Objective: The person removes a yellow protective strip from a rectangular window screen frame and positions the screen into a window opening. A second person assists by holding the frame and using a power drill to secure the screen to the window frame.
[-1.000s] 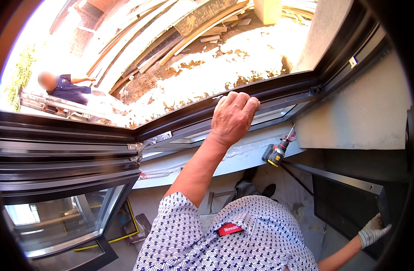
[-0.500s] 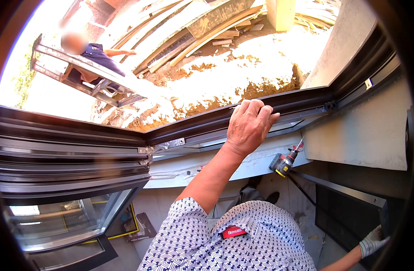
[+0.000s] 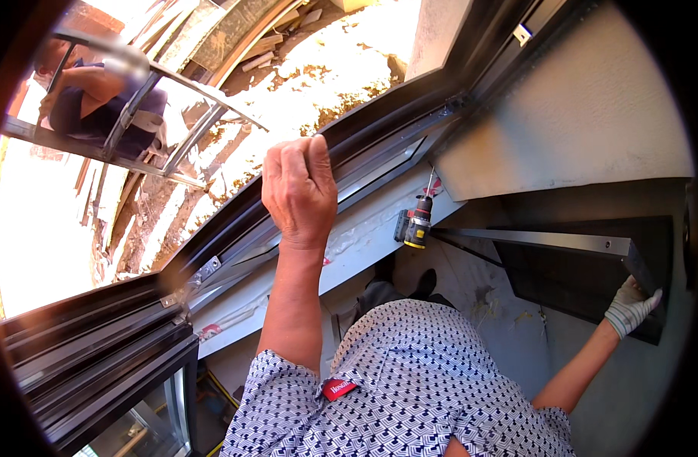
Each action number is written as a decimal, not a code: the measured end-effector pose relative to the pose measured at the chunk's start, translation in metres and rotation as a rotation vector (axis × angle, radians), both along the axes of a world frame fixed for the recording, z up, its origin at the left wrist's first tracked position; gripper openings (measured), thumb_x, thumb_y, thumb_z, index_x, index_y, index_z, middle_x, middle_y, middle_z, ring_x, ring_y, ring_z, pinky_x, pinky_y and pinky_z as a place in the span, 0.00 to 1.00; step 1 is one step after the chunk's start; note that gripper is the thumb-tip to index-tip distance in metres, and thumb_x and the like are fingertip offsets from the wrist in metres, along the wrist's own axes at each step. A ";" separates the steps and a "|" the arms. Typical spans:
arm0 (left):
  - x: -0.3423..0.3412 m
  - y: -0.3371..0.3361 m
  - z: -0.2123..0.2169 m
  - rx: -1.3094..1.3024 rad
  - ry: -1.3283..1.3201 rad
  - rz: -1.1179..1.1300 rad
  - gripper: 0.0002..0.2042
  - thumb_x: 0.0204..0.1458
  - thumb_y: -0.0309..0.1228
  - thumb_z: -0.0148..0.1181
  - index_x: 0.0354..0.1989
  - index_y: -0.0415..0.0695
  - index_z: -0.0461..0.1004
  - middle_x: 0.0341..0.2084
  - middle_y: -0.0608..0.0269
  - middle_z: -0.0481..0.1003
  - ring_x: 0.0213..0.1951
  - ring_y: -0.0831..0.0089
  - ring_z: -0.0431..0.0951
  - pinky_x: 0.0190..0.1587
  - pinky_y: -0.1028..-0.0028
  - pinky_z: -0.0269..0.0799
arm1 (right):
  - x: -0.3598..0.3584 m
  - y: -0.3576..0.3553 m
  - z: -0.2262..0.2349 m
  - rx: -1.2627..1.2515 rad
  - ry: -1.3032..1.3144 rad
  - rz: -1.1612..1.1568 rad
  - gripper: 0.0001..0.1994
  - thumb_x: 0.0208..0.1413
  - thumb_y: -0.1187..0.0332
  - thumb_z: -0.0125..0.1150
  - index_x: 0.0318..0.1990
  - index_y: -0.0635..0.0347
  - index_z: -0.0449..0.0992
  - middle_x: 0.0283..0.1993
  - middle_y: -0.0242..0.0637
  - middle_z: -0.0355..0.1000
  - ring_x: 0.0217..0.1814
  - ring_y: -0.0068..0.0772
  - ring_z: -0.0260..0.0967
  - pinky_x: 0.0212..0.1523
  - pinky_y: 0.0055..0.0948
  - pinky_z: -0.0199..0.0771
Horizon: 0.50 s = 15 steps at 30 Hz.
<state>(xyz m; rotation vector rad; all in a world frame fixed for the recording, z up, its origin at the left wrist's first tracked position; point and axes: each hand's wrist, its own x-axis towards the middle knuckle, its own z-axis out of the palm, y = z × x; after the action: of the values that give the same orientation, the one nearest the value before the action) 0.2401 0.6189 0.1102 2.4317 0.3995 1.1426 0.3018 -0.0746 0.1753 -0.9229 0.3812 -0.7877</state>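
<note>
My bare left hand (image 3: 299, 186) is raised beside the dark window frame (image 3: 379, 141), its fingers curled closed. Whatever those fingers may hold is hidden. On the right, my right hand (image 3: 631, 306) wears a pale knitted glove and grips the corner of a slim dark metal frame (image 3: 547, 238), which stands tilted. A cordless drill (image 3: 416, 223) with a long bit rests by the right end of the light grey sill (image 3: 357, 240), between my two hands.
Outside, a person (image 3: 90, 95) is behind a metal ladder (image 3: 124, 126). Boards (image 3: 219, 46) lie over rubble. An open glazed sash (image 3: 147, 419) is at lower left. A dark panel (image 3: 585, 266) leans behind the metal frame, below a pale wall (image 3: 577, 114).
The view has turned to the right. My left hand has come off the window frame's edge, and the pale tip seen at its fingers no longer shows. My right hand keeps its grip.
</note>
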 end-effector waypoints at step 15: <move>0.004 0.005 -0.008 0.072 -0.139 0.153 0.09 0.69 0.30 0.58 0.40 0.35 0.75 0.33 0.52 0.76 0.36 0.56 0.76 0.42 0.60 0.73 | -0.002 -0.012 0.000 -0.018 -0.003 0.020 0.21 0.59 0.64 0.71 0.55 0.66 0.76 0.58 0.44 0.78 0.60 0.42 0.76 0.65 0.45 0.78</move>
<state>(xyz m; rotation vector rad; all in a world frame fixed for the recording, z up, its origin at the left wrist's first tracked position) 0.2439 0.6238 0.1025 2.3974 0.5154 1.4043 0.2997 -0.0870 0.1752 -0.9412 0.3628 -0.7755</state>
